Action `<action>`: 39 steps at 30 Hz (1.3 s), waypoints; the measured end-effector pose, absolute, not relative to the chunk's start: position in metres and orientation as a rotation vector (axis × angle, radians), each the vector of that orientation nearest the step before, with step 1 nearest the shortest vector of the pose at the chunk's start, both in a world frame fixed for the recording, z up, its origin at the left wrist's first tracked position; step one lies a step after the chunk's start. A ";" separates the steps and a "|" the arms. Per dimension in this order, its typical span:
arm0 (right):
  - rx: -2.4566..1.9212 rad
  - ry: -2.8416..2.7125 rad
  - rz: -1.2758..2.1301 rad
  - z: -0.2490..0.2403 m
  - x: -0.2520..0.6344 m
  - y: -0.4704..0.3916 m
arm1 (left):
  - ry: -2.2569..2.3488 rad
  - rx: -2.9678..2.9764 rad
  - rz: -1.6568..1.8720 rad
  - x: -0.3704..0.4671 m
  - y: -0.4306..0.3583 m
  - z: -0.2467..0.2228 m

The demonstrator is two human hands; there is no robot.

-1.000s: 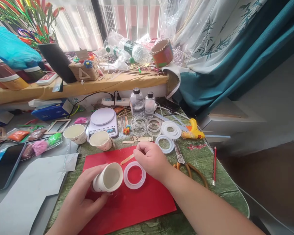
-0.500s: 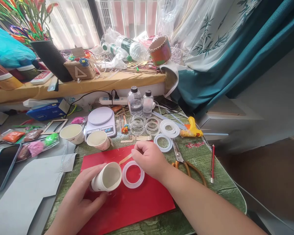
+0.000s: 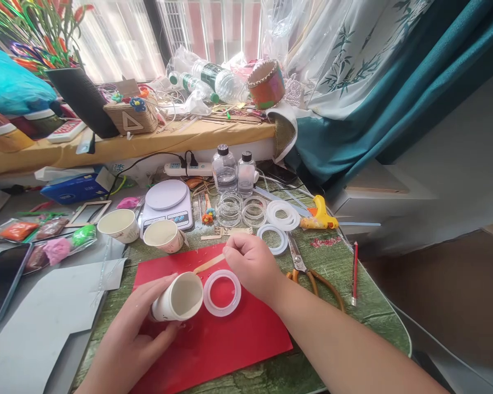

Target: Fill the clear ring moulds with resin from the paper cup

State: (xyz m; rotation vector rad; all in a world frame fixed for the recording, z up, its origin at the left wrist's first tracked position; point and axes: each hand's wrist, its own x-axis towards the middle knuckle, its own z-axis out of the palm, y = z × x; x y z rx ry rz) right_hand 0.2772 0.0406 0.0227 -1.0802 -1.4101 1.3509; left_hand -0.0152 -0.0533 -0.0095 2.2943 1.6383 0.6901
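Observation:
My left hand (image 3: 142,320) is wrapped round a white paper cup (image 3: 184,297), which is tilted to the right with its mouth towards me. Between the thumb and fingers of my right hand (image 3: 250,265) is a flat wooden stick (image 3: 209,265), its far end close to the cup's upper rim. Just right of the cup lies a translucent ring-shaped mould (image 3: 236,302), flat on a red sheet (image 3: 246,339). What the cup contains cannot be made out clearly.
Behind the sheet stand two more paper cups (image 3: 118,225), a kitchen scale (image 3: 167,203) and two clear bottles (image 3: 225,171). Clear rings, white ring moulds (image 3: 282,215), scissors (image 3: 299,262), a yellow glue gun (image 3: 320,213) and a red pencil (image 3: 355,273) lie to the right.
The stick's tip has moved slightly left, over the cup's upper rim, and more of the stick shows. The cup and ring mould keep nearly the same places.

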 end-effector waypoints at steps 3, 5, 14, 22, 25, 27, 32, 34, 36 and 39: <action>-1.022 -1.367 1.319 0.024 0.279 0.040 | 1.635 2.280 0.705 -0.013 -0.053 -0.007; -1.003 -1.399 1.353 0.025 0.279 0.039 | 1.625 2.263 0.716 -0.010 -0.052 -0.005; -1.036 -1.575 1.464 0.025 0.272 0.037 | 1.624 2.256 0.732 -0.009 -0.052 -0.006; -1.043 -1.597 1.456 0.025 0.273 0.038 | 1.623 2.238 0.747 -0.011 -0.052 -0.008; -1.038 -1.607 1.445 0.023 0.273 0.038 | 1.626 2.247 0.734 -0.012 -0.053 -0.008; -1.034 -1.610 1.437 0.022 0.273 0.038 | 1.629 2.257 0.720 -0.012 -0.053 -0.008; -1.027 -1.617 1.419 0.023 0.273 0.039 | 1.622 2.267 0.697 -0.012 -0.053 -0.007; -1.031 -1.621 1.413 0.023 0.273 0.039 | 1.620 2.273 0.697 -0.012 -0.053 -0.007; -1.034 -1.626 1.407 0.023 0.273 0.039 | 1.619 2.276 0.694 -0.011 -0.052 -0.007; -1.033 -1.627 1.401 0.023 0.272 0.039 | 1.606 2.286 0.695 -0.012 -0.052 -0.007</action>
